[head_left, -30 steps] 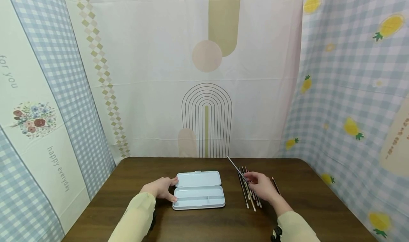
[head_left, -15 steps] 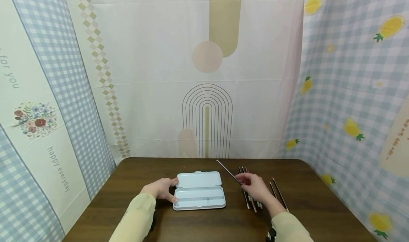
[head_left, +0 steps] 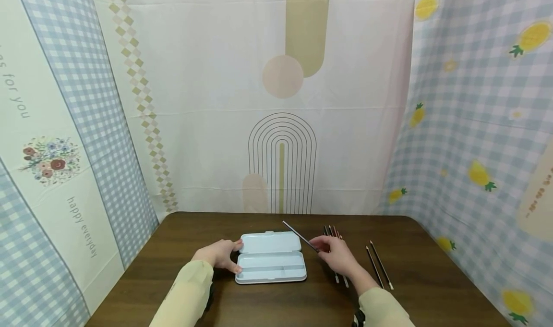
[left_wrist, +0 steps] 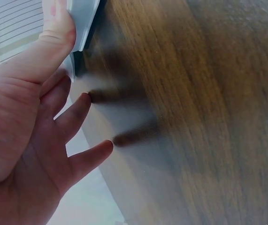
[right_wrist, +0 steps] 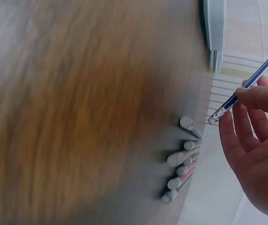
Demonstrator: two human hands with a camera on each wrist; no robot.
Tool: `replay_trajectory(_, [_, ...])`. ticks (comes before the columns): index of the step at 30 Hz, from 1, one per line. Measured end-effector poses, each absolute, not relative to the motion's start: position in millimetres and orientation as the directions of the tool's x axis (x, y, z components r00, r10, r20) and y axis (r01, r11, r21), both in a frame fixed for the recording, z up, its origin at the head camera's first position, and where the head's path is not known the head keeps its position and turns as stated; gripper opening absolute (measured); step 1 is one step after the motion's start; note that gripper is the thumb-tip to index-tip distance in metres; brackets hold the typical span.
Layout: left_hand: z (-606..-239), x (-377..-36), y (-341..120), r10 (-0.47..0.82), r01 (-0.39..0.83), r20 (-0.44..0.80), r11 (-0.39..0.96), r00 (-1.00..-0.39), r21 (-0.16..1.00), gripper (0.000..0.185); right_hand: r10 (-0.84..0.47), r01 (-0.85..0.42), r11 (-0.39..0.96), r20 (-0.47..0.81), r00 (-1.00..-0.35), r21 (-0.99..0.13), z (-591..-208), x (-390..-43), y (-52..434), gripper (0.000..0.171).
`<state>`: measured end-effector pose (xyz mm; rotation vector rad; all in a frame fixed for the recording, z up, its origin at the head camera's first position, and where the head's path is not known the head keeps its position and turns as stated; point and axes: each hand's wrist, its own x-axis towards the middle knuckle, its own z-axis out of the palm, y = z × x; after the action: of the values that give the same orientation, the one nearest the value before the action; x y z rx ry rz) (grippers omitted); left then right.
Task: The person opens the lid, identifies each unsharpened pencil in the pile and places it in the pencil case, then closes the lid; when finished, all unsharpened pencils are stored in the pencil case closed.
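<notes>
Nearest you, your left hand steadies the open pencil case at its left end, thumb curled over the edge and fingers spread on the table; if that hold slackens, the light case could slide when something drops into the tray. Just right of the case, your right hand pinches one pen between thumb and fingertips, its far end angled up over the case's lid. Gripped that near one end, it could pivot and miss the narrow tray, or your wrist could scatter the loose pencils lying beneath it. Count one case, one held pen, about five or six pencils under the hand, though they overlap, and two more pencils farther right of the case.
</notes>
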<state>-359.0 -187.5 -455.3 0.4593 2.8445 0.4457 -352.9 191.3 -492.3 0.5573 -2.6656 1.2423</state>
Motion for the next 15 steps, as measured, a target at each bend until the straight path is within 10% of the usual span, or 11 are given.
replay_trajectory(15, [-452.1, -356.6, -186.2, 0.332, 0.268, -0.171, 0.91, -0.927, 0.317, 0.085, -0.403, -0.492, 0.586, 0.295, -0.866, -0.644, -490.9, -355.9, 160.0, 0.034])
